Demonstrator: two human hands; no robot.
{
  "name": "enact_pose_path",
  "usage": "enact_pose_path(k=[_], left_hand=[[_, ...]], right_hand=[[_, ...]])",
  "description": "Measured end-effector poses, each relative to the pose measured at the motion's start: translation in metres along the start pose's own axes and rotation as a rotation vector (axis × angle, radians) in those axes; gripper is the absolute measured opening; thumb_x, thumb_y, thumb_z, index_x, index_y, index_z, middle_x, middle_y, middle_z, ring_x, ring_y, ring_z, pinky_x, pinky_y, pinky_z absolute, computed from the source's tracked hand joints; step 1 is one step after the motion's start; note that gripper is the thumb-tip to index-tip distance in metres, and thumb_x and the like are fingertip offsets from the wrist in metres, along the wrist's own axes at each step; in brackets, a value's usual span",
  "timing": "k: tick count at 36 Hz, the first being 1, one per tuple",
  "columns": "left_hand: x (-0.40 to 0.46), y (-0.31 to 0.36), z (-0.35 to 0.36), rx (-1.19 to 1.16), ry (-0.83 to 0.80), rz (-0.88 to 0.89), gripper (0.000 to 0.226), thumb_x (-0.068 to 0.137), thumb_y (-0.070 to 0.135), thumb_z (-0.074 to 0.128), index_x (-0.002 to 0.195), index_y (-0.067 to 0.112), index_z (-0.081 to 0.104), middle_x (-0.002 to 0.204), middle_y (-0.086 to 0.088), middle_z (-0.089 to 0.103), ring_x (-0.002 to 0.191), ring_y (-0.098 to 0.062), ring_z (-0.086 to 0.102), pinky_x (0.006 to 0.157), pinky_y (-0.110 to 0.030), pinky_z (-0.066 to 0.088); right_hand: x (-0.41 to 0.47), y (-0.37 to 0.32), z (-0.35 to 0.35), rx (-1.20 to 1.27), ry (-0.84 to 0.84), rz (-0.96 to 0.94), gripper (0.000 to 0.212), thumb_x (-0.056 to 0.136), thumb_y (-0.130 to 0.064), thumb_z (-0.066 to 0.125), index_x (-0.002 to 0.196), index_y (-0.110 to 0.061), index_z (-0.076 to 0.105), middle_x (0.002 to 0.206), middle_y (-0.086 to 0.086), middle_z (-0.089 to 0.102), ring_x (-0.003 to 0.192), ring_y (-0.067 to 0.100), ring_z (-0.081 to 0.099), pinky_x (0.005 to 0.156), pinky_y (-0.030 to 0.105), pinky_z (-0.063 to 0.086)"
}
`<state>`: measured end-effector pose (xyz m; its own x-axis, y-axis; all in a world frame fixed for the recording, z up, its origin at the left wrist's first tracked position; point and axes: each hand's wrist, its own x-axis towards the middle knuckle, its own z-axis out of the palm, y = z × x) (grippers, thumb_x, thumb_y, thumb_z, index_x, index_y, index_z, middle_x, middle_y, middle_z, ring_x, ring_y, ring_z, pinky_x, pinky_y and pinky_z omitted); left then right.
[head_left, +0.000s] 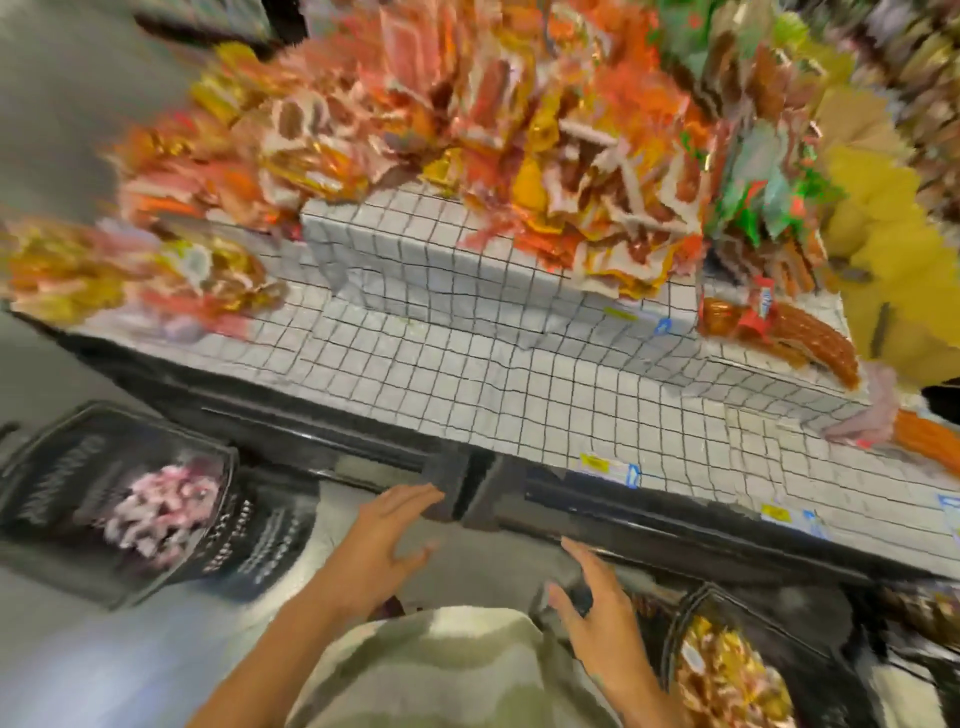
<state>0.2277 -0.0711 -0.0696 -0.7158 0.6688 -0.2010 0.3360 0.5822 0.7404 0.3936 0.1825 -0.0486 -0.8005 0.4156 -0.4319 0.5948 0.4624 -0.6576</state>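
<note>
Left hand flat, open, held nothing; fingertips at black table edge. Right hand open too, fingers spread, empty, over dark bit, maybe basket handle, too blurry. Basket of snack packets sat just right of that hand. Packets looked light, crinkly, slippery, easy to crush. Best pinched by flat top seam.

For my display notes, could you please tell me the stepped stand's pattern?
The stepped stand is white with a thin black grid; head view.
</note>
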Motion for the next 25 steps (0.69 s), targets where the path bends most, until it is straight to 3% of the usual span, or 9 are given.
enact_pose_path(k=[4,7,9,11,15,19,20,23,25], left_hand=[[-0.034,-0.036,-0.034,-0.069,0.088,-0.087,0.057,0.098,0.037,0.062,0.148,0.04,0.035,0.158,0.017,0.031,0.15,-0.008,0.022,0.124,-0.037,0.021],[-0.061,-0.057,-0.055,-0.092,0.181,-0.128,0.053,0.097,0.042,0.059,0.146,0.031,0.042,0.156,0.009,0.038,0.148,-0.015,0.031,0.123,-0.044,0.025],[-0.08,-0.07,-0.066,-0.087,0.248,-0.175,0.055,0.097,0.056,0.051,0.143,0.028,0.046,0.152,0.008,0.042,0.144,-0.016,0.037,0.122,-0.036,0.024],[-0.098,-0.083,-0.075,-0.077,0.299,-0.262,0.051,0.096,0.046,0.058,0.142,0.026,0.049,0.149,0.011,0.043,0.142,-0.016,0.04,0.12,-0.025,0.021],[-0.127,-0.103,-0.09,-0.142,0.4,-0.405,0.053,0.093,0.025,0.07,0.142,0.027,0.051,0.146,0.014,0.045,0.135,-0.015,0.048,0.116,-0.037,0.038],[-0.143,-0.113,-0.106,-0.159,0.498,-0.511,0.055,0.091,0.024,0.071,0.138,0.037,0.044,0.142,0.017,0.043,0.13,-0.004,0.042,0.107,0.0,0.018],[-0.145,-0.116,-0.11,-0.169,0.516,-0.542,0.055,0.092,0.024,0.071,0.137,0.038,0.043,0.142,0.018,0.042,0.13,-0.001,0.039,0.104,0.003,0.015],[-0.146,-0.126,-0.125,-0.193,0.563,-0.61,0.053,0.094,0.023,0.068,0.141,0.033,0.046,0.145,0.017,0.042,0.133,-0.001,0.038,0.107,-0.004,0.02],[-0.143,-0.136,-0.138,-0.189,0.587,-0.627,0.053,0.094,0.021,0.068,0.142,0.03,0.046,0.146,0.016,0.043,0.132,-0.002,0.04,0.107,-0.008,0.023]], right_hand=[[0.013,-0.037,0.026,-0.079,-0.072,-0.075,0.053,0.095,-0.028,0.07,0.145,-0.025,0.051,0.147,-0.01,0.049,0.139,0.012,0.043,0.114,0.025,0.033],[0.03,-0.063,0.038,-0.105,-0.126,-0.119,0.052,0.095,-0.028,0.07,0.143,-0.031,0.051,0.149,-0.01,0.047,0.139,0.011,0.042,0.114,0.026,0.034],[0.043,-0.08,0.047,-0.124,-0.174,-0.156,0.051,0.095,-0.03,0.068,0.142,-0.036,0.048,0.149,-0.013,0.046,0.14,0.01,0.042,0.115,0.03,0.036],[0.057,-0.096,0.056,-0.139,-0.221,-0.201,0.051,0.096,-0.034,0.067,0.143,-0.038,0.047,0.148,-0.015,0.048,0.139,0.009,0.043,0.114,0.036,0.04],[0.088,-0.129,0.078,-0.175,-0.317,-0.286,0.052,0.096,-0.042,0.063,0.143,-0.047,0.042,0.147,-0.025,0.042,0.136,-0.002,0.038,0.112,0.028,0.037],[0.12,-0.165,0.108,-0.218,-0.384,-0.394,0.052,0.096,-0.048,0.06,0.142,-0.051,0.037,0.144,-0.032,0.039,0.133,-0.007,0.036,0.104,0.014,0.032],[0.128,-0.175,0.116,-0.225,-0.405,-0.414,0.052,0.096,-0.048,0.06,0.143,-0.051,0.037,0.142,-0.035,0.037,0.133,-0.008,0.035,0.104,0.013,0.031],[0.153,-0.205,0.142,-0.256,-0.457,-0.457,0.053,0.097,-0.049,0.06,0.145,-0.049,0.038,0.139,-0.041,0.034,0.134,-0.007,0.034,0.109,0.018,0.03],[0.172,-0.227,0.16,-0.27,-0.462,-0.496,0.051,0.097,-0.046,0.062,0.143,-0.048,0.04,0.14,-0.034,0.039,0.132,-0.005,0.038,0.108,0.019,0.032]])
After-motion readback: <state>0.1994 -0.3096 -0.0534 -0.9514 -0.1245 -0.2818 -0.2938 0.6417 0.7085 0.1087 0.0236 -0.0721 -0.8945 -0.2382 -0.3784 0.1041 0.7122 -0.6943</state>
